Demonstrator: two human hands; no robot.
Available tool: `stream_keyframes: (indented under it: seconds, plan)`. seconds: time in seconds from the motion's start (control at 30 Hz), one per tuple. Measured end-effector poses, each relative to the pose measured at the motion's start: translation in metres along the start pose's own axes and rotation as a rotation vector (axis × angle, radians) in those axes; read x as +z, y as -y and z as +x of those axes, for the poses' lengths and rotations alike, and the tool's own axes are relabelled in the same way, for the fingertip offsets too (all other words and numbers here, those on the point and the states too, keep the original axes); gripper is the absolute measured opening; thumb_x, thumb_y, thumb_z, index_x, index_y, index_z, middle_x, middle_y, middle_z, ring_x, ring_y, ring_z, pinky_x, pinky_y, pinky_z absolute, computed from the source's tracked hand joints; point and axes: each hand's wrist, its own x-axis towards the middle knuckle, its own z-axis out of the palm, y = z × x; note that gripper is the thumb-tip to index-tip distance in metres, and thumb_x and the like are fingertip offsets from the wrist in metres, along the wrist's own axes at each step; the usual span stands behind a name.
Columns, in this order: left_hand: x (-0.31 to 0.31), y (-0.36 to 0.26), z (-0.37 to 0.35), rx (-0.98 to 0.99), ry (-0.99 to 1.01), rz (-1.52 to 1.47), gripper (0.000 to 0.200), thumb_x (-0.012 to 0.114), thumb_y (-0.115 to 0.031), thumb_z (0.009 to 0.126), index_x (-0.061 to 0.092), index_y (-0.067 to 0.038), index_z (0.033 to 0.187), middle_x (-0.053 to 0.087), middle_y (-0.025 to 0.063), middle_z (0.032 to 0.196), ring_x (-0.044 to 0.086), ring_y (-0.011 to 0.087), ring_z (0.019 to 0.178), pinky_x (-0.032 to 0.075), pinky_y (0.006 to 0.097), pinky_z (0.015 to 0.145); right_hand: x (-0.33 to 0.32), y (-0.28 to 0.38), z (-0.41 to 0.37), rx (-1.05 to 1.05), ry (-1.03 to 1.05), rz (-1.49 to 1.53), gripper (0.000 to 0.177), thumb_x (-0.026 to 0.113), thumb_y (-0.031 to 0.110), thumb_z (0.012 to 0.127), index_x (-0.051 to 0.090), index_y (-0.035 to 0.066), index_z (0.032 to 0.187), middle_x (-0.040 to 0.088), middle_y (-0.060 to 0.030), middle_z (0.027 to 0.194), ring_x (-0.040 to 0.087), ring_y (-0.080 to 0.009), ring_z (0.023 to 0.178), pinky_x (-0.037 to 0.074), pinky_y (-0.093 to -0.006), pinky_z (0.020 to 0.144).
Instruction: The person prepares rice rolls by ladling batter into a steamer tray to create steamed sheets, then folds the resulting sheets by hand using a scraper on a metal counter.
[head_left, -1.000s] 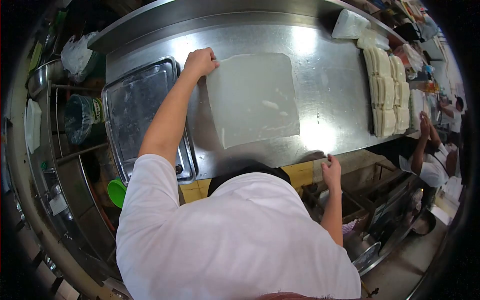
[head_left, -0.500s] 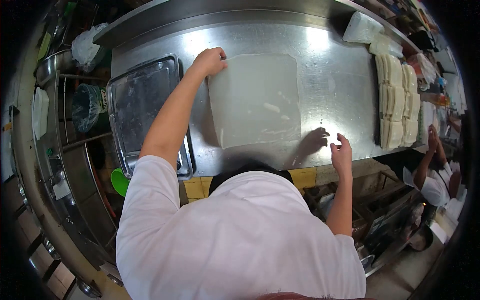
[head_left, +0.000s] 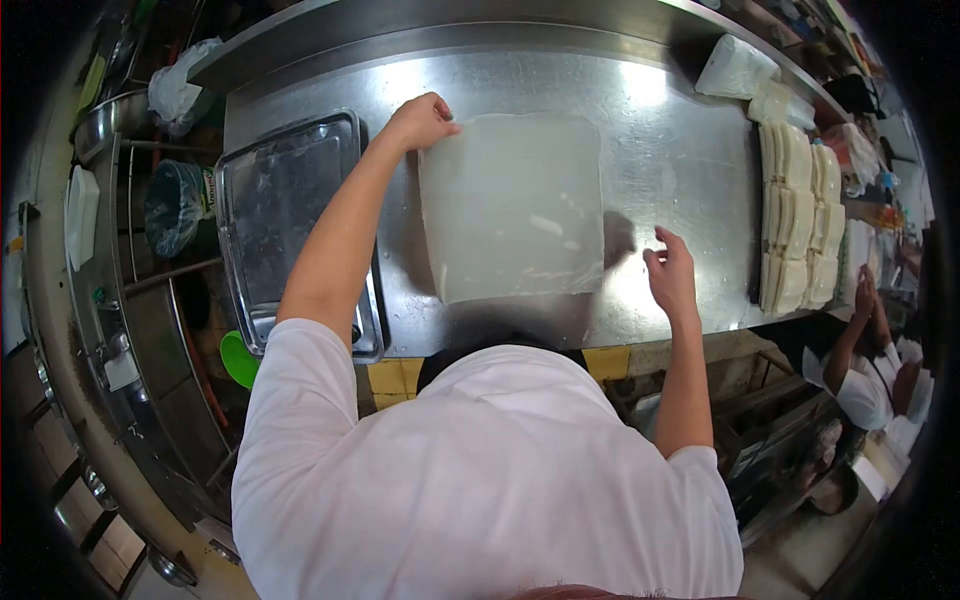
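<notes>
A thin, translucent whitish sheet, which looks like a rice noodle sheet [head_left: 512, 210], lies spread on the steel table [head_left: 690, 170]. A few paler streaks mark its lower right part. At its upper left corner is my left hand [head_left: 424, 122], fingers pinched together on the edge. My right hand [head_left: 674, 274] hovers to the right of the sheet, apart from it, with thumb and forefinger spread and nothing between them. Left of the sheet, under my left forearm, a rectangular metal tray [head_left: 262, 220] rests on the table.
Folded pale stacks [head_left: 790, 220] stand at the table's right end, with plastic-wrapped packs [head_left: 737, 68] behind them. A raised metal edge [head_left: 480, 38] runs along the back. To the left are a lined bin [head_left: 174, 212] and a green bowl [head_left: 239, 358]. Another person [head_left: 862, 385] is at far right.
My right hand has moved up and slightly left, and its shadow has moved with it. My left hand stays at the sheet's corner; the sheet lies nearly as before.
</notes>
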Motion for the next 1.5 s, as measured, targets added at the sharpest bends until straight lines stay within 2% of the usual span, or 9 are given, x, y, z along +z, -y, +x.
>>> stream_keyframes:
  seconds: [0.13,0.33,0.57,0.83,0.93,1.0,1.1,1.33,1.5]
  plan:
    - [-0.004,-0.019,-0.018,-0.005,-0.055,0.304,0.032,0.076,-0.023,0.082,0.069,-0.005,0.107,0.073,0.0120,0.105,0.069,0.0285,0.100,0.053,0.0388,0.092,0.010,0.053,0.035,-0.100,0.049,0.001,0.045,0.065,0.010,0.091,0.055,0.000,0.134,0.061,-0.0210,0.126,0.068,-0.0301,0.096,0.054,-0.0391,0.086]
    - [0.000,0.019,0.000,0.043,-0.090,-0.082,0.033,0.073,-0.017,0.085,0.065,-0.005,0.115,0.072,0.0161,0.106,0.069,0.0305,0.100,0.053,0.0395,0.088,0.031,0.132,0.085,-0.331,0.100,-0.026,0.044,0.066,0.010,0.090,0.057,0.000,0.133,0.061,-0.0208,0.129,0.068,-0.0314,0.099,0.055,-0.0391,0.088]
    - [0.000,-0.001,-0.027,-0.026,-0.144,0.085,0.039,0.076,-0.022,0.085,0.064,-0.004,0.118,0.072,0.0159,0.112,0.069,0.0310,0.103,0.053,0.0410,0.091,0.067,0.194,0.137,-0.408,0.201,0.022,0.044,0.064,0.015,0.088,0.061,-0.001,0.129,0.065,-0.0233,0.124,0.067,-0.0370,0.106,0.053,-0.0423,0.094]
    - [-0.022,-0.013,-0.031,-0.118,-0.019,0.188,0.029,0.080,-0.029,0.079,0.078,-0.007,0.097,0.075,0.0163,0.099,0.071,0.0312,0.098,0.053,0.0412,0.090,0.137,0.252,0.209,-0.513,0.340,-0.092,0.044,0.064,0.017,0.084,0.065,0.001,0.125,0.070,-0.0224,0.115,0.066,-0.0404,0.109,0.051,-0.0432,0.098]
    - [-0.025,-0.015,-0.035,-0.077,-0.056,0.169,0.029,0.080,-0.030,0.079,0.078,-0.007,0.097,0.075,0.0156,0.097,0.071,0.0302,0.094,0.054,0.0407,0.086,0.158,0.272,0.217,-0.621,0.448,-0.125,0.041,0.062,0.014,0.082,0.068,0.003,0.120,0.073,-0.0187,0.104,0.071,-0.0349,0.098,0.056,-0.0436,0.088]
    - [-0.028,-0.017,-0.037,-0.084,-0.040,0.151,0.028,0.081,-0.030,0.079,0.079,-0.008,0.096,0.075,0.0150,0.095,0.072,0.0290,0.091,0.055,0.0398,0.084,0.154,0.287,0.217,-0.331,0.926,-0.247,0.037,0.062,0.012,0.080,0.070,0.004,0.115,0.072,-0.0145,0.094,0.072,-0.0277,0.081,0.057,-0.0429,0.070]
    - [-0.032,-0.014,-0.036,-0.076,-0.027,0.111,0.028,0.081,-0.031,0.079,0.079,-0.008,0.094,0.076,0.0136,0.091,0.072,0.0265,0.086,0.055,0.0381,0.081,0.149,0.267,0.234,-0.300,1.012,-0.606,0.033,0.065,0.012,0.079,0.070,0.003,0.109,0.069,-0.0117,0.087,0.068,-0.0228,0.070,0.054,-0.0404,0.059]
    - [-0.026,0.007,-0.014,-0.088,0.017,0.058,0.028,0.081,-0.031,0.079,0.079,-0.008,0.095,0.076,0.0113,0.091,0.072,0.0234,0.086,0.055,0.0360,0.083,0.087,0.188,0.251,-0.242,0.945,-0.752,0.029,0.068,0.011,0.076,0.073,0.006,0.104,0.072,-0.0151,0.093,0.070,-0.0286,0.073,0.055,-0.0436,0.063]
    - [-0.022,0.011,-0.007,-0.100,0.059,0.071,0.029,0.081,-0.032,0.079,0.079,-0.010,0.097,0.076,0.0113,0.093,0.072,0.0243,0.087,0.055,0.0367,0.084,0.072,0.112,0.238,-0.660,0.339,-0.744,0.023,0.059,0.007,0.082,0.074,0.008,0.099,0.072,-0.0150,0.088,0.069,-0.0363,0.086,0.056,-0.0449,0.079]
